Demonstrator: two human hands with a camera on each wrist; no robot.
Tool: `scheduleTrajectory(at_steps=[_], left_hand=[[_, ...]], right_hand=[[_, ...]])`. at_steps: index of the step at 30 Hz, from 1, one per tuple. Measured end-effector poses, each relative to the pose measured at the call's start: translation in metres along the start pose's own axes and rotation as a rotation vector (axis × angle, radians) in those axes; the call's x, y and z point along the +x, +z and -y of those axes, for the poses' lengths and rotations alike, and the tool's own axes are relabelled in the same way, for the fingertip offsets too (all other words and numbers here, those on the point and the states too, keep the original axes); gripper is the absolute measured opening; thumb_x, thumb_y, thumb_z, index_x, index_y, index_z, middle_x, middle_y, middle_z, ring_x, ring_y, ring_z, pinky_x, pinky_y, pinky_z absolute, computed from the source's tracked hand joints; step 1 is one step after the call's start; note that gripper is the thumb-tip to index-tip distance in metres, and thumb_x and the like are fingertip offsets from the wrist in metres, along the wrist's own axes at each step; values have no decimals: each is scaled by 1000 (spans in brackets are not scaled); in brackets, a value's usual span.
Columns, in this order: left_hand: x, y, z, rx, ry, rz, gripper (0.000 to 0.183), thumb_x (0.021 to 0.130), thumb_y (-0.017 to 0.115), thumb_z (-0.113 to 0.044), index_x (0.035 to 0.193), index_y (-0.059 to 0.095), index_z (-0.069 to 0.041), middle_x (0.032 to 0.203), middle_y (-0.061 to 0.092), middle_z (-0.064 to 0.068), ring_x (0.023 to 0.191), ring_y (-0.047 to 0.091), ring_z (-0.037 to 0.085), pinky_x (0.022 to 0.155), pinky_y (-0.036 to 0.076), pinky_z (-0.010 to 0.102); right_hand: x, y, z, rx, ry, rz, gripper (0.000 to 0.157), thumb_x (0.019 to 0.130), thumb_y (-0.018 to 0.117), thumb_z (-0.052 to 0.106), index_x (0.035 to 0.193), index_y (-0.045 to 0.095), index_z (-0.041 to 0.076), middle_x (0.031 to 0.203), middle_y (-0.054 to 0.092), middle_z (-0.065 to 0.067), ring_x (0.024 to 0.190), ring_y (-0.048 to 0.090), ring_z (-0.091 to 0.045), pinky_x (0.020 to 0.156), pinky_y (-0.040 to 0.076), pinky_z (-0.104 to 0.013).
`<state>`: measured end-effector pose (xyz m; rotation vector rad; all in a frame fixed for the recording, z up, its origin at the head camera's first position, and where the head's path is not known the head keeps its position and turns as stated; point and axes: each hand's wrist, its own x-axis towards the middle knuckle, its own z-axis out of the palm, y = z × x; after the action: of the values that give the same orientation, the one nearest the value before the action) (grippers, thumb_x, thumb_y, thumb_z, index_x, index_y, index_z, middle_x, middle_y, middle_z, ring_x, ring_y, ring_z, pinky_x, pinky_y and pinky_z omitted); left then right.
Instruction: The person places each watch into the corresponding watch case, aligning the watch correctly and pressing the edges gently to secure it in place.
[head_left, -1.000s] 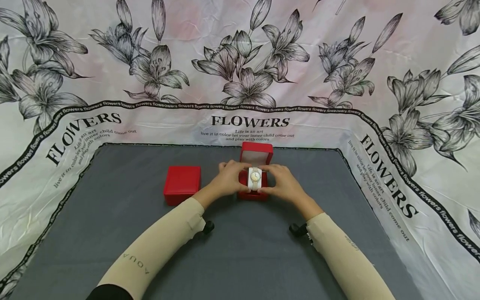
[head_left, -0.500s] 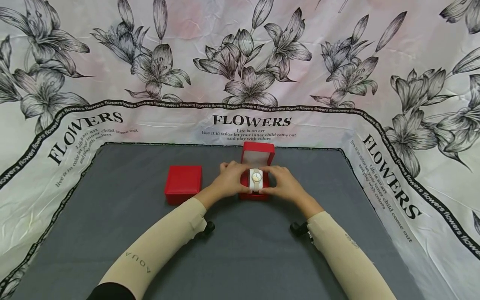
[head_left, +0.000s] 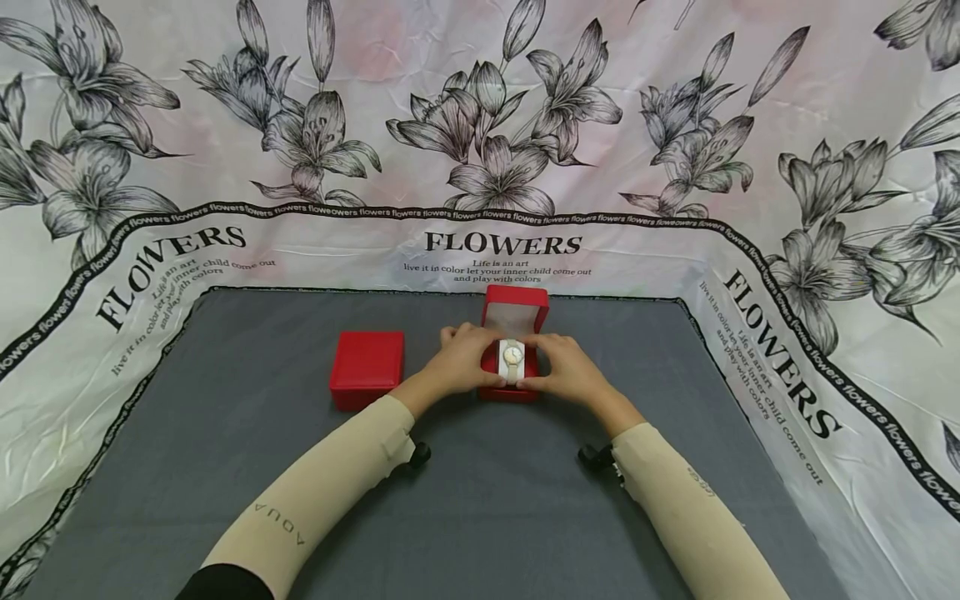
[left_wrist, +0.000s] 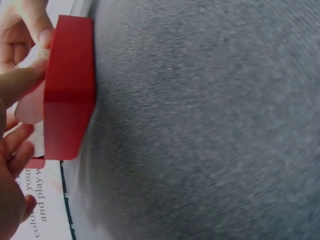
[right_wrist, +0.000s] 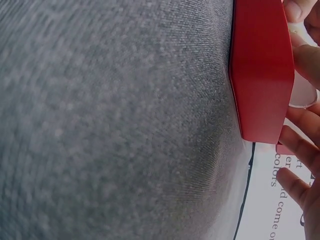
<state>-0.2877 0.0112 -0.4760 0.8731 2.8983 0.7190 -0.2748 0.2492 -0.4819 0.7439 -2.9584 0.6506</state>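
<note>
A wristwatch (head_left: pixel 513 356) with a pale strap is wrapped round a white watch cushion (head_left: pixel 502 372) over an open red box (head_left: pixel 510 397). From the left side my left hand (head_left: pixel 459 360) pinches the cushion, thumb toward me and fingers at the far end. My right hand (head_left: pixel 572 367) grips its right side the same way. The left wrist view shows the box's red wall (left_wrist: pixel 70 75) below the fingers, with the cushion's rounded side (left_wrist: pixel 30 110) above the rim. In the right wrist view, fingers (right_wrist: pixel 305 145) are spread near the box's corner.
A second red box (head_left: pixel 367 367), closed, stands left of the open one on the grey cloth (head_left: pixel 480 508). Behind the open box its raised lid (head_left: pixel 517 297) stands upright. A white cloth border (head_left: pixel 337 246) printed with lettering and flowers surrounds the grey area.
Both hands stay at the watch cushion over the open box, with hardly any movement. The whole head view shifts slightly.
</note>
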Motion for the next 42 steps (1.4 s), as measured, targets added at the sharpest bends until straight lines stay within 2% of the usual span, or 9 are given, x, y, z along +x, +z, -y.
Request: scheduleTrajectory(at_steps=[4, 9, 14, 19, 25, 35, 39, 42], left_hand=[[0, 1, -1, 20, -2, -23, 71, 79, 88, -43, 142, 60, -24, 139, 63, -2, 126, 47, 20, 103, 26, 53], [0, 3, -3, 31, -1, -39, 68, 77, 89, -43, 138, 65, -23, 136, 65, -2, 124, 48, 21, 103, 27, 54], [-1, 6, -3, -7, -14, -34, 69, 77, 90, -43, 138, 65, -23, 136, 65, -2, 122, 48, 21, 102, 27, 53], [-2, 8, -2, -50, -41, -28, 70, 77, 90, -42, 138, 64, -23, 136, 65, -1, 120, 48, 22, 99, 28, 52], [-2, 6, -2, -70, -52, -9, 68, 78, 89, -41, 139, 64, -23, 138, 64, -1, 121, 48, 23, 98, 28, 53], [-1, 4, -3, -32, -51, -9, 65, 82, 86, -44, 139, 64, -24, 140, 64, -4, 120, 48, 23, 97, 27, 53], [-6, 4, -2, -46, -43, -19, 65, 82, 86, -42, 140, 64, -24, 139, 65, -3, 119, 50, 24, 97, 28, 53], [-9, -2, -1, -71, -44, -32, 64, 83, 85, -40, 140, 64, -21, 139, 65, 1, 121, 51, 25, 97, 28, 54]], right_hand=[[1, 0, 0, -1, 0, -1, 74, 80, 88, 43, 142, 60, 16, 134, 66, -6, 121, 58, -27, 111, 39, -54], [-3, 0, -1, 40, -23, 5, 75, 81, 88, 38, 145, 57, 14, 137, 63, -8, 123, 56, -28, 110, 38, -58], [-9, 3, -4, 109, -51, -14, 74, 83, 87, 36, 146, 55, 14, 141, 61, -8, 129, 53, -29, 111, 35, -62], [-10, 5, -5, 162, -69, -45, 68, 84, 87, 31, 143, 58, 15, 140, 62, -7, 130, 53, -29, 111, 39, -57], [-8, 8, -4, 135, -77, -61, 63, 82, 88, 29, 138, 62, 12, 137, 64, -8, 128, 55, -29, 110, 42, -55], [-7, 7, -6, 112, -113, -79, 58, 85, 86, 25, 136, 63, 10, 134, 66, -9, 126, 57, -31, 110, 42, -54], [-10, 6, -4, 122, -96, -71, 59, 87, 84, 25, 139, 62, 10, 137, 64, -11, 129, 57, -32, 110, 42, -54], [-15, -1, -2, 138, -50, -77, 60, 88, 83, 26, 141, 60, 10, 140, 62, -12, 131, 55, -33, 110, 43, -55]])
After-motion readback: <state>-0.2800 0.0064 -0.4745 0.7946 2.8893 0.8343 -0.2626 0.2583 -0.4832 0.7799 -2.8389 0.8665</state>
